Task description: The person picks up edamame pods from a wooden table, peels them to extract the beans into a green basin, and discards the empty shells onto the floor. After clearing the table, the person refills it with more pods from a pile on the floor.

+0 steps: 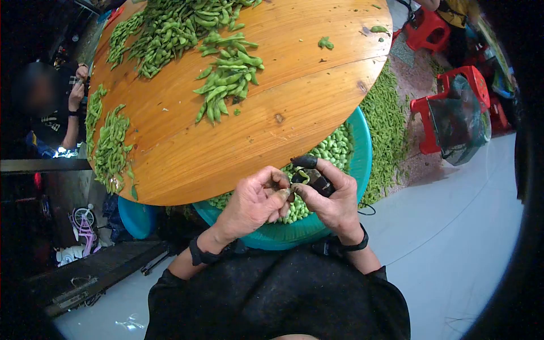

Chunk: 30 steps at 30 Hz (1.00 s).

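Head view: both hands on one pod over the basin

I see my left hand (255,201) and right hand (328,198) meeting just above the teal basin (362,153) of shelled beans (331,148). Both grips pinch a single pod (299,180) between fingertips; right fingers wear dark covers. Basin sits under the counter (283,107) edge. Pod piles (226,76) lie on the counter. Another person (56,113) sits far left.

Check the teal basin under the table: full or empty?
Partly full: shelled beans cover the inside of the teal basin, below its rim.
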Motion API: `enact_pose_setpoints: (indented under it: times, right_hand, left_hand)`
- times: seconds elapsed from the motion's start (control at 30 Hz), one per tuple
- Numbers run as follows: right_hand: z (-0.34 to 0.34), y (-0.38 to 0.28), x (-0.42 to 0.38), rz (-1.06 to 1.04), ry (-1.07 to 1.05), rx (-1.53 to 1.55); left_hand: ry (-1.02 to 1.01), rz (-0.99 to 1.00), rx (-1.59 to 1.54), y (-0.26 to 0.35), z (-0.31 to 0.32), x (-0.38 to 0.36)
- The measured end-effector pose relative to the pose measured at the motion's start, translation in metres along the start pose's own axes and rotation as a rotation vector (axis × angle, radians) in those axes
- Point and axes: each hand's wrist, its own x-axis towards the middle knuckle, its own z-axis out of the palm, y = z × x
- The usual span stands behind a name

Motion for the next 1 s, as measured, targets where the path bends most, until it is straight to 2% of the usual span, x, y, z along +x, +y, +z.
enact_pose_setpoints:
  times: [0.03,0.1,0.17,0.23,0.3,0.37,0.43,0.47,0.5,0.57,0.63,0.67,0.73,0.77,0.83,0.93,1.0]
  right_hand:
    - [0.002,0.001,0.000,0.001,-0.002,0.001]
    - [0.005,0.004,0.000,-0.198,0.075,-0.140]
    - [0.006,0.001,0.000,-0.175,0.083,-0.144]
    - [0.004,-0.003,0.000,-0.155,0.097,-0.148]
    - [-0.002,-0.006,0.000,0.204,0.044,0.248]
    - [-0.010,-0.004,0.001,0.245,0.114,0.268]
    - [-0.032,-0.010,-0.002,0.180,0.227,0.193]
    - [-0.050,-0.006,-0.005,0.092,0.318,0.069]
    - [-0.072,-0.001,-0.008,0.001,0.406,-0.053]
    - [-0.117,0.007,-0.015,-0.099,0.575,-0.189]
    - [-0.143,0.008,-0.012,-0.230,0.745,-0.822]
    - [-0.150,0.006,-0.013,-0.239,0.740,-0.819]
    - [-0.159,0.003,-0.016,-0.166,0.725,-0.955]
    - [-0.158,0.005,-0.015,-0.172,0.723,-0.952]
    - [-0.157,0.016,-0.013,-0.260,0.705,-0.830]
    - [-0.144,0.019,-0.011,-0.225,0.710,-0.861]
    - [-0.141,0.023,-0.008,-0.209,0.686,-0.887]
  left_hand:
    - [0.038,-0.020,0.053,0.000,0.002,-0.001]
    - [0.053,0.028,0.044,-0.007,0.006,0.001]
    - [0.067,0.078,0.035,-0.009,0.006,0.001]
    - [0.027,0.000,-0.094,-0.007,0.004,0.001]
    - [0.008,-0.023,-0.128,-0.006,0.004,0.001]
    - [-0.004,-0.046,-0.164,-0.006,0.001,-0.001]
    - [-0.141,-0.083,0.173,-0.006,-0.008,-0.005]
    - [-0.218,0.051,0.467,-0.004,-0.011,-0.007]
    - [-0.204,0.056,0.472,0.004,-0.014,-0.011]
    - [-0.369,0.212,0.740,0.025,-0.022,-0.018]
    - [-0.107,0.316,0.837,0.039,-0.039,-0.017]
    - [0.113,0.257,0.824,0.051,-0.042,-0.015]
    - [0.423,0.521,1.131,0.064,-0.059,0.004]
    - [0.430,0.523,1.133,0.068,-0.065,0.012]
    - [0.551,0.564,1.381,0.074,-0.075,0.028]
    - [0.642,0.662,1.470,0.073,-0.086,0.045]
    - [0.635,0.637,1.442,0.070,-0.096,0.048]
